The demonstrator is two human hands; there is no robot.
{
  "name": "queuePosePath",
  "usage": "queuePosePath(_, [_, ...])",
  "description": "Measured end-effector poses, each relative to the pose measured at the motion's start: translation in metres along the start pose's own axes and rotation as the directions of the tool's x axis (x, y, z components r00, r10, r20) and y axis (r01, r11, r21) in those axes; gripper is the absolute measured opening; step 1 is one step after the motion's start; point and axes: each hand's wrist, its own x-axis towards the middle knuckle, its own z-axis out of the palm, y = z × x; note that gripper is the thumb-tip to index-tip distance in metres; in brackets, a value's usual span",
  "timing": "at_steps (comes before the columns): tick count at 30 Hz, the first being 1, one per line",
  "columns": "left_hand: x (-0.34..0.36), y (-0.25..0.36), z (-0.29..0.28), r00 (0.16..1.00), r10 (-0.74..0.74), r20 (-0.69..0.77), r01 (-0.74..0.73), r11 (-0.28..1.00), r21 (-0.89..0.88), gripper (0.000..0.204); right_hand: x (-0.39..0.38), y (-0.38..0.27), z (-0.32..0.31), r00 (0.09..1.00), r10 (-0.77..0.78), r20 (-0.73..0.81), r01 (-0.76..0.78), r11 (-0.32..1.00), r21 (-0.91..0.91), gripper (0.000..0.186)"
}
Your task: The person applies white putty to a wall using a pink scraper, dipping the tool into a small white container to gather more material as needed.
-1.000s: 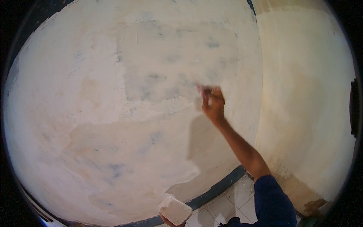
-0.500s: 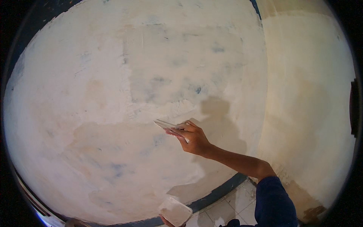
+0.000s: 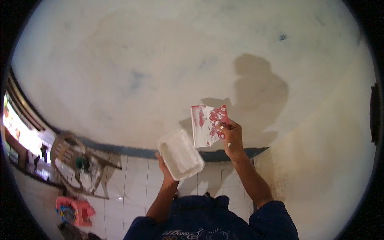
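My left hand (image 3: 165,168) grips a white rectangular plastic tub (image 3: 193,165) from its left and lower side, its inside coated with white paste. The fingers under the tub are hidden. In my right hand (image 3: 232,134) is a red flat putty spreader (image 3: 202,122), its face smeared and crusted with white putty. The spreader is raised just right of the tub and apart from it. Behind both stands a wall (image 3: 108,80) coated in patchy off-white putty, with faint blue spots showing through.
A beige plastic chair (image 3: 66,154) with things on its seat stands on the white tiled floor (image 3: 134,180) at the left. Near it is a pink plastic seat-like item (image 3: 85,212). A dark band (image 3: 132,151) runs along the wall's foot; another wall (image 3: 320,168) adjoins at the right.
My view has tilted down toward the floor. My right hand has drawn the spreader back from the wall to beside the tub. The tub and my left hand now show fully.
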Motion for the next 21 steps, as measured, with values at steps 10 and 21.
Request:
queuePosePath(10, [-0.026, 0.015, 0.109, 0.993, -0.068, 0.101, 0.083, 0.986, -0.146, 0.077, -0.017, -0.09, 0.067, 0.924, -0.077, 0.374, 0.381, 0.244, -0.892, 0.024])
queuePosePath(21, [-0.025, 0.013, 0.111, 0.999, 0.011, -0.049, -0.021, 0.976, -0.219, 0.069, -0.031, -0.064, 0.094, 0.899, 0.13, 0.419, 0.397, 0.165, -0.903, 0.023])
